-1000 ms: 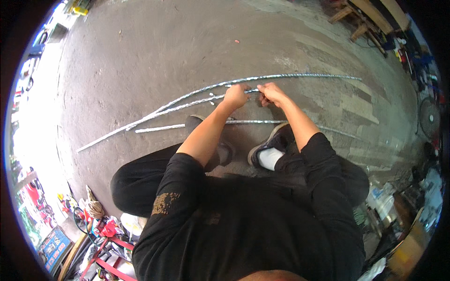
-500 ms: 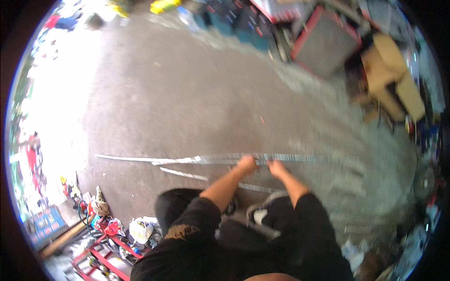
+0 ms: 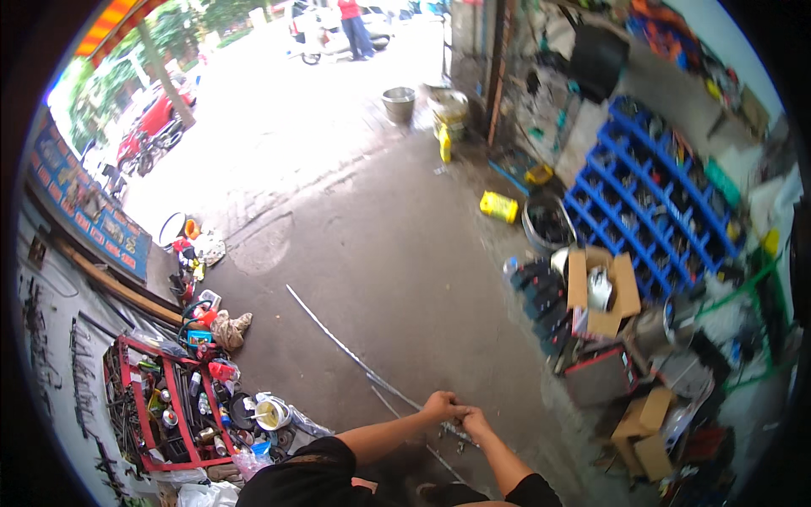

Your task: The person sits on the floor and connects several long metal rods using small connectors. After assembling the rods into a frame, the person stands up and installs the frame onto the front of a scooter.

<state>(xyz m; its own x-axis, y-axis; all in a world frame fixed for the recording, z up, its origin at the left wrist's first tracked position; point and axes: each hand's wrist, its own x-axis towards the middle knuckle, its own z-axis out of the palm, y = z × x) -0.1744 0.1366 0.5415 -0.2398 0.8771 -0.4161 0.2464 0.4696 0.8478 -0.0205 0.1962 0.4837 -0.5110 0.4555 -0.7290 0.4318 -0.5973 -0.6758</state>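
A long, thin silvery strip slants from the middle of the floor down toward my hands. My left hand is closed where the strip runs under its fingers. Almost touching it, my right hand is closed too, and a short, shiny stretch of strip shows just below between the forearms. The fingers hide the exact grip. Another thin pale strip lies on the floor close by, passing beneath my left forearm.
On the left stands a red-framed rack full of tools and cans, beside a white bucket. To the right are an open cardboard box, a blue compartment rack and a yellow container. Beyond the doorway, a person stands outside.
The view has swung up and toward the doorway. My hands have come together from slightly apart. The strips, level before, now run slanting across the floor.
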